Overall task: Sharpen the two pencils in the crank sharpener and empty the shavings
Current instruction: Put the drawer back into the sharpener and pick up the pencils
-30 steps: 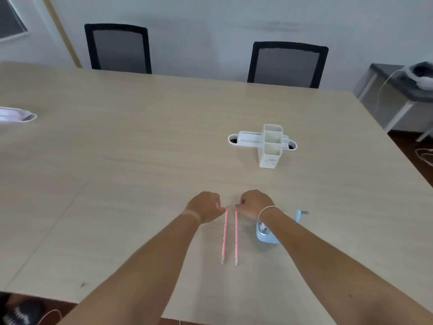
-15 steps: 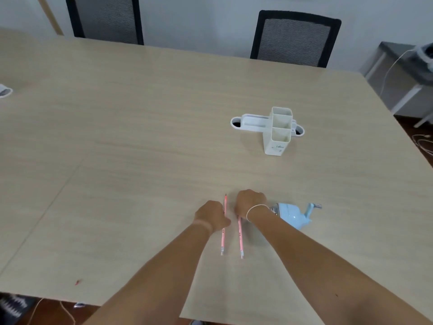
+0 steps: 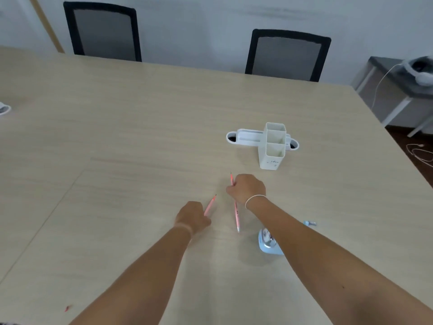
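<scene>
Each hand holds one pink pencil above the wooden table (image 3: pixel 117 160). My left hand (image 3: pixel 193 218) grips the left pencil (image 3: pixel 210 205) near its rear end, its dark tip pointing up and to the right. My right hand (image 3: pixel 247 188) is closed around the middle of the right pencil (image 3: pixel 236 215), which runs nearly straight away from me. The light blue crank sharpener (image 3: pixel 269 245) stands on the table under my right forearm, which hides most of it. Its crank handle (image 3: pixel 309 223) sticks out to the right of the arm.
A white desk organiser (image 3: pixel 273 146) with upright compartments stands beyond my right hand. Two black mesh chairs (image 3: pixel 288 55) are at the far table edge. A grey side table (image 3: pixel 398 90) with headphones is at the right. A white object (image 3: pixel 3 109) lies at the left edge.
Both pencils lay side by side on the table; now each hand has picked one up and they are spread apart. The head camera has shifted.
</scene>
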Demonstrator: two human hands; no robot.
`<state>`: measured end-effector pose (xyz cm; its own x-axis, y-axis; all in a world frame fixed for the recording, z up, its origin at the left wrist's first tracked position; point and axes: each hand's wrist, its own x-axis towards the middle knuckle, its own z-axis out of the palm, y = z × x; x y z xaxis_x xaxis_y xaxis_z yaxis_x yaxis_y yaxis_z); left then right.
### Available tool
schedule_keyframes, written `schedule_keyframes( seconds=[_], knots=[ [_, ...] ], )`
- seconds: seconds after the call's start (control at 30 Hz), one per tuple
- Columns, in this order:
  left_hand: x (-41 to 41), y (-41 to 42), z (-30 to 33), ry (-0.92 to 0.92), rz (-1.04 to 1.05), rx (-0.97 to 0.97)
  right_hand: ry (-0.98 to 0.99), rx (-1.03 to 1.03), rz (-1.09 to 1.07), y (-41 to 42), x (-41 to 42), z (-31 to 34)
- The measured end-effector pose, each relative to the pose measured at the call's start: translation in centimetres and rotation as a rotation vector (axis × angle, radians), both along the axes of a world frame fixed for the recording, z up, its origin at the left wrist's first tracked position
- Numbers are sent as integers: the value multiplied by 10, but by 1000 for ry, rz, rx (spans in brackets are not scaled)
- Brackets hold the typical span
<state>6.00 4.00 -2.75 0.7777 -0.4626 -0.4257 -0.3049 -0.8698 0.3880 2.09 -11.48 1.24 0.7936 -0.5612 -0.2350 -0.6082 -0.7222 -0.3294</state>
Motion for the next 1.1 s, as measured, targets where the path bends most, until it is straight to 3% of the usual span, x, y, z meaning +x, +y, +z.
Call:
schedule_keyframes(
  seconds=[0.23, 0.4, 0.63, 0.73, 1.1],
  knots=[
    [28, -61, 56, -142, 61, -226, -345, 38, -90, -72, 9, 57],
    [45, -129, 98, -179, 128, -509, -534, 11, -168, -141, 10, 90],
    [54, -216, 124, -193, 120, -771, -589, 6, -222, -204, 3, 79],
    [53, -240, 120, -196, 129, -793, -594, 46, -201, -215, 2, 64],
    [53, -257, 64, -147, 154, -596, -498, 135, -153, -226, 8, 16]
  ],
)
